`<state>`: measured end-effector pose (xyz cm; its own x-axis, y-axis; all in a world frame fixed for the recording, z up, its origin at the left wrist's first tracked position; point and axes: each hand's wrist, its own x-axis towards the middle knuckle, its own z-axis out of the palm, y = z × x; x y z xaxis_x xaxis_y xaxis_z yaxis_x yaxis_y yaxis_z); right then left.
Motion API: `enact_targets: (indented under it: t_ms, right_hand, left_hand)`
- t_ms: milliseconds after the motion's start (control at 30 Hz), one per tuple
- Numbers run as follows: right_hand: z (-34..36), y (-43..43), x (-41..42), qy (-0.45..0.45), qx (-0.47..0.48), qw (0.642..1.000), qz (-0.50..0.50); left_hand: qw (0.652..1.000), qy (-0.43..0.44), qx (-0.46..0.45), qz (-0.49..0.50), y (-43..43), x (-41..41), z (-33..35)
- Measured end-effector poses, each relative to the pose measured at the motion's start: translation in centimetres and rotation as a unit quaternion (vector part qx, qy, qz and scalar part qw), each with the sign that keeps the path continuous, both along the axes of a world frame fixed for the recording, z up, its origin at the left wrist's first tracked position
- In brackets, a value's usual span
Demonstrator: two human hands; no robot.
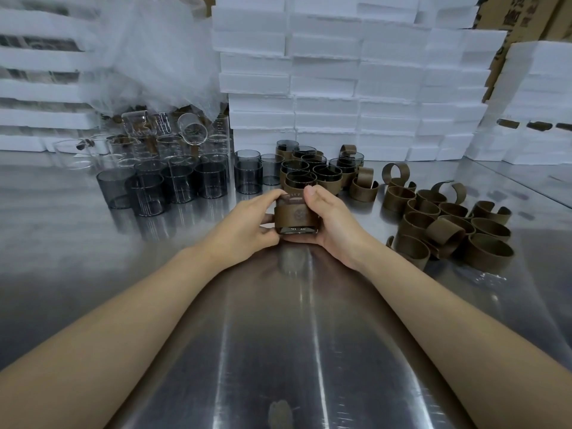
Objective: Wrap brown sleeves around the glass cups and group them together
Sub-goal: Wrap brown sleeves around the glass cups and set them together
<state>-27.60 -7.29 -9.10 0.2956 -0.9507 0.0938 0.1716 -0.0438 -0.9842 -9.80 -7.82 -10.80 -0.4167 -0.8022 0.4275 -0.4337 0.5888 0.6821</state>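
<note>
A dark glass cup with a brown sleeve (294, 215) around it sits between my hands, just above the steel table (278, 335). My left hand (247, 221) grips its left side and my right hand (332, 224) grips its right side, thumb over the rim. Behind it stands a cluster of sleeved cups (312, 173). Bare smoky glass cups (173, 184) stand to the left. Loose brown sleeves (445, 224) lie in a heap to the right.
Clear glass cups (161, 137) are piled at the back left under white foam netting (148, 54). Stacks of white foam trays (340, 72) wall off the back. Cardboard boxes (523, 13) show at the top right.
</note>
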Motion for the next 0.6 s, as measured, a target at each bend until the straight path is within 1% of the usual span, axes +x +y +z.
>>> enact_targets:
  t_ms: [233,300,367,433,533,600]
  right_hand:
    - [0.0,0.1,0.1,-0.003,-0.002,1.000,-0.006]
    - [0.0,0.0,0.1,-0.038,0.024,0.999,-0.012]
    - [0.0,-0.2,-0.2,-0.096,0.073,0.993,-0.006]
    - [0.1,-0.4,-0.6,-0.133,0.105,0.985,0.003]
    - [0.0,-0.7,-0.8,-0.145,0.112,0.983,0.010]
    - [0.0,-0.7,-0.7,-0.137,0.111,0.984,0.016]
  left_hand:
    - [1.000,0.008,-0.007,0.005,0.0,-0.3,-0.3]
    - [1.000,0.012,0.001,-0.001,0.3,-0.7,-0.5]
    - [0.999,0.039,0.012,-0.006,0.4,-1.1,-0.5]
    - [0.998,0.064,0.020,-0.002,0.6,-1.3,-0.3]
    - [0.993,0.105,0.045,-0.004,0.6,-1.3,-0.1]
    - [0.992,0.113,0.049,-0.003,0.6,-1.3,-0.1]
